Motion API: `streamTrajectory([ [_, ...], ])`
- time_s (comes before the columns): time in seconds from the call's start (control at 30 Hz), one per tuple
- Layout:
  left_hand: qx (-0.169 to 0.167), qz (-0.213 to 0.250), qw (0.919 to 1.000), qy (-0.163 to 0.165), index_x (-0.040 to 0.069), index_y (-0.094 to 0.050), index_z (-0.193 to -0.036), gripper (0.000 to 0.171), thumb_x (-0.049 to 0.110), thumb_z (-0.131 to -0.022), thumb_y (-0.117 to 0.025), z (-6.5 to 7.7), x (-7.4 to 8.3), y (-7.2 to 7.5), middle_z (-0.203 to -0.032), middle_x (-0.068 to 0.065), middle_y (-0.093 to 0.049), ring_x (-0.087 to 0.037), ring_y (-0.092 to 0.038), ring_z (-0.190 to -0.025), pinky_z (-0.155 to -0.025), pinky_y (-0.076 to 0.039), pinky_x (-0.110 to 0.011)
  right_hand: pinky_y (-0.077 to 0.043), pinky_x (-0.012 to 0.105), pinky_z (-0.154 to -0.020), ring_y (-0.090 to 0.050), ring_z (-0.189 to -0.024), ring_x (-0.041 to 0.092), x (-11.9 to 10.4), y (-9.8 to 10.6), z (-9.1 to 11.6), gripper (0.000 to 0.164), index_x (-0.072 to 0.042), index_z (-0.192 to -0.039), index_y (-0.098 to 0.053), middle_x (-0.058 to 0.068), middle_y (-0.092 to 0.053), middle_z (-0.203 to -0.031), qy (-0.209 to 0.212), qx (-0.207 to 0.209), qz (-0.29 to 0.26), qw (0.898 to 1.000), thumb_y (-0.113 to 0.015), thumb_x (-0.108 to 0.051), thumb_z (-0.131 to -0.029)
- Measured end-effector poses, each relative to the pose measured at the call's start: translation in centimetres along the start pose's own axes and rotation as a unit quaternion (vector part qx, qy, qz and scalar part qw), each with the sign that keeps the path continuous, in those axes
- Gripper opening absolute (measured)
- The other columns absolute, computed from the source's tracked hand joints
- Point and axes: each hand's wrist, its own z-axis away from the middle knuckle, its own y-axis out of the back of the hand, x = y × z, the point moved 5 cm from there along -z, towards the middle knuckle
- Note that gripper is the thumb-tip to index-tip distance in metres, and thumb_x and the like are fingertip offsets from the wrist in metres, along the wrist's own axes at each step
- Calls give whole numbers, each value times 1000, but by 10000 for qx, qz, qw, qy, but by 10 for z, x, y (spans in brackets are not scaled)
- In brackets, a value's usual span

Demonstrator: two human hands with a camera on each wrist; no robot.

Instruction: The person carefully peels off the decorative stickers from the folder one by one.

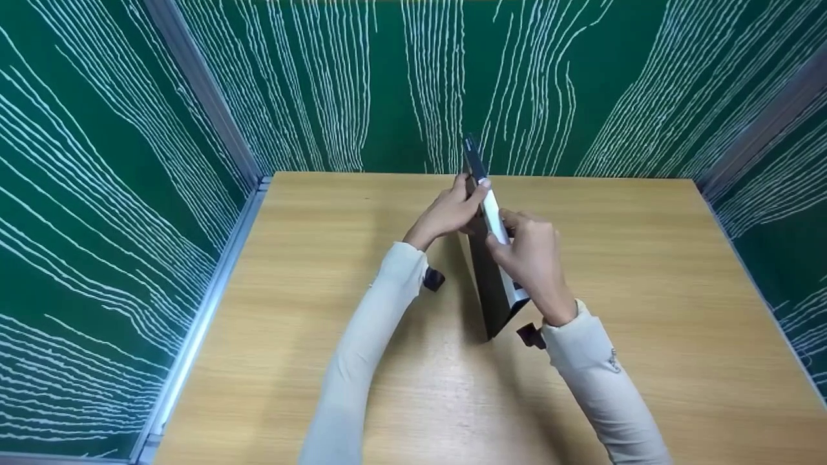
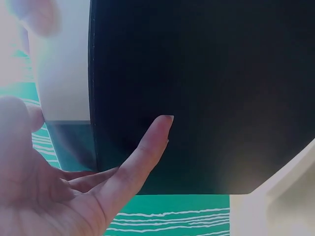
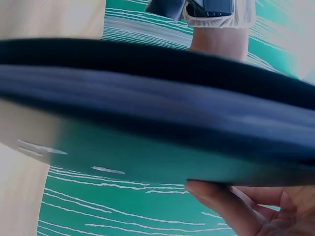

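Observation:
A large flat dark thing (image 1: 488, 278) with a narrow glossy light strip along its upper edge stands tilted on edge between both hands over the table. Its exact kind cannot be told. My left hand (image 1: 452, 210) grips its far part, with the thumb at the glossy strip. In the left wrist view one finger of the left hand (image 2: 128, 172) lies against the dark face (image 2: 211, 98). My right hand (image 1: 533, 252) pinches the glossy strip nearer to me, from the right side. In the right wrist view, the right hand (image 3: 261, 211) touches the underside of the shiny reflecting surface (image 3: 123, 147).
A light wooden table (image 1: 291, 310) lies beneath the hands. Green walls (image 1: 387, 84) with wavy white lines enclose it at the back and sides, with metal rails (image 1: 210, 284) along the joints. Small black cameras (image 1: 434, 279) sit at both cuffs.

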Motion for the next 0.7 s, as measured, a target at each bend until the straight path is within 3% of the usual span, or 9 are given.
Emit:
streamTrajectory([
  [0.23,-44,187,9998,70,21,-28,-144,65,66,-98,-38,1,0,-1,-109,-9,-58,-27,-67,-98,-84,-59,-37,-58,38,-56,-67,-66,28,-5,-3,-2,23,1,-105,-74,19,-73,-90,-35,-175,125,9998,-70,-7,-84],
  [0.4,-34,304,9994,150,16,-28,-141,70,68,-96,-41,2,-3,-2,-98,-9,-58,-27,-67,-89,-81,-59,-35,-60,40,-58,-68,-67,30,-8,-8,-1,25,2,-108,-74,20,-72,-90,-54,-349,201,9992,-71,-8,-85],
  [0.53,63,336,9989,308,15,-29,-140,69,66,-96,-45,5,-7,-3,-96,-9,-60,-23,-66,-84,-80,-54,-33,-60,42,-59,-68,-67,31,-10,-13,0,27,3,-110,-73,21,-71,-89,-87,-468,209,9986,-72,-8,-85],
  [0.7,234,582,9971,421,13,-32,-136,52,50,-102,-47,7,-8,-4,-100,-10,-60,-23,-65,-86,-82,-52,-34,-59,41,-58,-66,-66,30,-13,-17,2,23,2,-105,-73,19,-70,-86,-78,-518,291,9982,-72,-7,-84],
])
